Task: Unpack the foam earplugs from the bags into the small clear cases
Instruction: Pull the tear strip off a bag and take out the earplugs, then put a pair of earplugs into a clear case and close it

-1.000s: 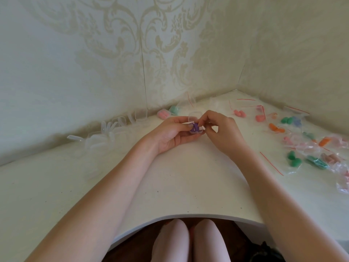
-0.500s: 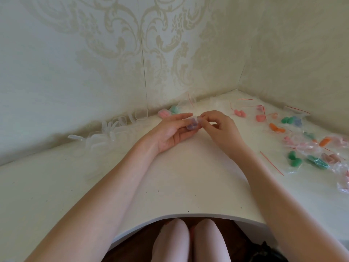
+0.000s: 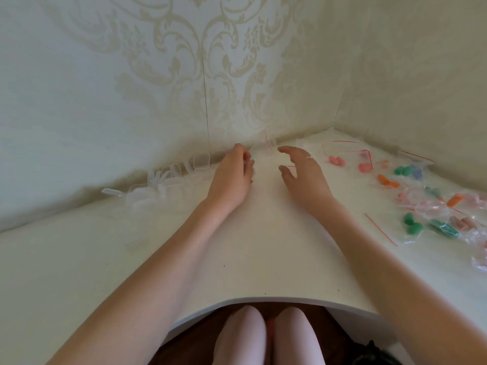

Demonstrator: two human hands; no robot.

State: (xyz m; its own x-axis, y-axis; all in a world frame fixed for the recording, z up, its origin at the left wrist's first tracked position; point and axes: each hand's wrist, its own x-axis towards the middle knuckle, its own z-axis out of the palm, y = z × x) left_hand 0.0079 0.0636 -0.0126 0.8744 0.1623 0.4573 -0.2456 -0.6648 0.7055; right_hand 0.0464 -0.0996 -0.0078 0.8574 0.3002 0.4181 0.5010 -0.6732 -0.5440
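Note:
My left hand point(image 3: 230, 177) reaches toward the back wall with its back facing me. Its fingers bend down, and whatever lies under them is hidden. The small case with the purple earplugs is not visible. My right hand point(image 3: 303, 175) hovers beside it with loosely spread fingers, holding nothing. Empty clear cases point(image 3: 158, 188) line the wall on the left, one of them point(image 3: 201, 160) just left of my left hand. Bags of earplugs lie on the right: pink point(image 3: 337, 160), orange point(image 3: 387, 181), green point(image 3: 412, 225).
An empty clear bag with a red strip point(image 3: 268, 143) lies against the wall between my hands. The white table point(image 3: 250, 259) fits into a wallpapered corner and has a curved front edge. My knees point(image 3: 268, 335) are below it.
Both hands held the small case with purple earplugs together at the table's middle. Now they have parted; my left hand has moved back to the wall and my right hand has opened, empty.

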